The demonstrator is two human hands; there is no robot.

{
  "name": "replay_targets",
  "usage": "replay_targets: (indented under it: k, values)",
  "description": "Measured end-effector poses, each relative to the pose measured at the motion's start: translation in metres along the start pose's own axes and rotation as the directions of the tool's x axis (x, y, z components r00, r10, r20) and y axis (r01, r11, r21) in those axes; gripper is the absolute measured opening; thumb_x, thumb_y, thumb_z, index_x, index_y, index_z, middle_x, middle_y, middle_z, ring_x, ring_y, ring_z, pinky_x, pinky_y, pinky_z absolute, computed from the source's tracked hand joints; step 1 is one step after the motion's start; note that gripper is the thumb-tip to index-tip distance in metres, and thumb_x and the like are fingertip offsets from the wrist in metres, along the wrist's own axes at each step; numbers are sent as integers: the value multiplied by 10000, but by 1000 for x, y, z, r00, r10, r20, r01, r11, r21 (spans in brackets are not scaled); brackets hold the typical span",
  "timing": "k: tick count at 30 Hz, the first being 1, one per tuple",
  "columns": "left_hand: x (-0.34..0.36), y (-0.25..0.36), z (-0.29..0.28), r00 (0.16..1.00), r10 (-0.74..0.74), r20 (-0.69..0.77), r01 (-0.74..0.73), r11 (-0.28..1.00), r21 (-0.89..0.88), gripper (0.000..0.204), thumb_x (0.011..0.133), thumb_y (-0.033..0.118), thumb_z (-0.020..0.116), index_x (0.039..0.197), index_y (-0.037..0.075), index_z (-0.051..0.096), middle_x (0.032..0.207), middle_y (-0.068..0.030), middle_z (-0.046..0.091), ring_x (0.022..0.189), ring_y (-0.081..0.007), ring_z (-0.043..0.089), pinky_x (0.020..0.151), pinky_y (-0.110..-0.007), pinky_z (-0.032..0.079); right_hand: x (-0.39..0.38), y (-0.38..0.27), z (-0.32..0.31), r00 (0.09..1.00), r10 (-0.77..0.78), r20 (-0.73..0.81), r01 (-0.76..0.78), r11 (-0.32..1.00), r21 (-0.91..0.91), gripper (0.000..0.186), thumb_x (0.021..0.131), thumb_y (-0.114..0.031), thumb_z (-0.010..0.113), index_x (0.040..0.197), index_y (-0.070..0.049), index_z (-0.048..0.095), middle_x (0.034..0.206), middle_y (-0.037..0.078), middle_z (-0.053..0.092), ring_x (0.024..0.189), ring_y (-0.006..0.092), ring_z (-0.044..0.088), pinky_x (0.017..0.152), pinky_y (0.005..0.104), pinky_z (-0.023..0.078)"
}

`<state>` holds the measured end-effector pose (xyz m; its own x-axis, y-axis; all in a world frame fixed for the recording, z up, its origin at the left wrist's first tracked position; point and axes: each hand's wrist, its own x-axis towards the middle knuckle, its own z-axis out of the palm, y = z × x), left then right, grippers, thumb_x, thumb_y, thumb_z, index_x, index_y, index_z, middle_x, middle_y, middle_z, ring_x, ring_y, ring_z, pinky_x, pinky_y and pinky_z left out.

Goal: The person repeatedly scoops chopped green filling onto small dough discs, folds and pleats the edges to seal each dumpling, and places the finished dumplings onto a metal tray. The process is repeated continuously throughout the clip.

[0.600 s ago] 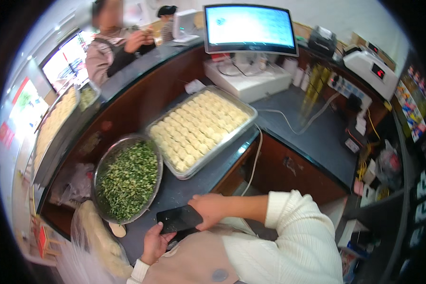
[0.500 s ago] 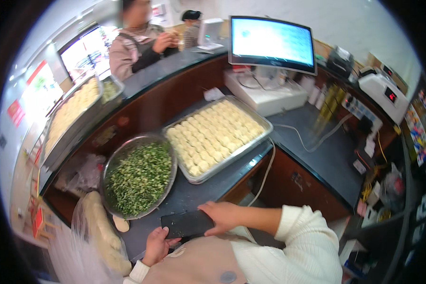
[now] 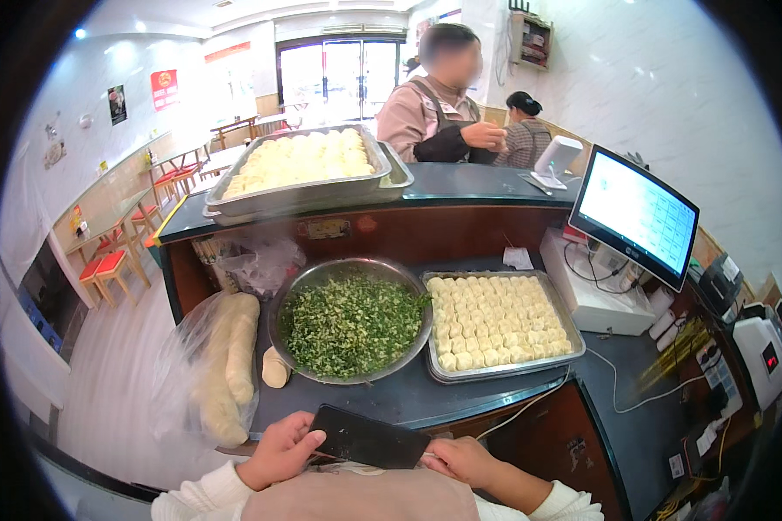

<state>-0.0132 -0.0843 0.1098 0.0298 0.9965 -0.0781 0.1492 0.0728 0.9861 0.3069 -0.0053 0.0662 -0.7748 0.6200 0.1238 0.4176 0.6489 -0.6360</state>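
A black smartphone [image 3: 369, 437], its dark face up, is held level between my two hands in front of the beige apron. My left hand [image 3: 280, 450] grips the phone's left end, thumb along the edge. At the other end, my right hand [image 3: 463, 459] has its fingers closed on the corner. Beyond the phone, a steel bowl [image 3: 276, 334] holds chopped greens [image 3: 352, 319]. To its right lies a metal tray [image 3: 573, 340] with rows of small dough buns [image 3: 495, 321]. Long dough rolls [image 3: 235, 347] in clear plastic and a small dough piece [image 3: 275, 369] lie left of the bowl.
A raised ledge [image 3: 460, 184] carries another tray [image 3: 300, 187] of pale dough pieces. One person [image 3: 430, 113] stands behind it, another [image 3: 527, 130] farther back. At right are a lit screen [image 3: 634, 213], a white cable [image 3: 615, 391] and a white machine [image 3: 760, 360]. Stools [image 3: 104, 269] stand at left.
My view has swung left and up, bringing in more of the room and the doorway. The phone stays in both hands; my left hand's thumb now lies further over its end.
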Motion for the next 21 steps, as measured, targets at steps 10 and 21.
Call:
replay_targets:
  k: [10, 21]
  values:
    - [40, 102, -52, 941, 211, -263, -320, 803, -503, 283, 980, 175, 509, 1201, 10, 577, 1160, -103, 648, 1010, -194, 648, 855, -316, 555, -68, 68, -83, 890, 175, -421, -228, 970, -79, 189, 891, -202, 592, 887, -16, 622, 803, 166, 618, 745, 332, 586, 671, 428, 471]
    - [170, 174, -32, 917, 264, -300, -397, 680, -616, 207, 979, 129, 539, 1100, -36, 565, 1077, -136, 628, 1015, -262, 623, 991, -424, 501, -384, 253, -270, -447, 674, -588, 456, 737, 498, 553, 1013, -335, 410, 1493, -89, 287, 1422, 122, 496, 1215, 216, 529, 1011, 323, 416]
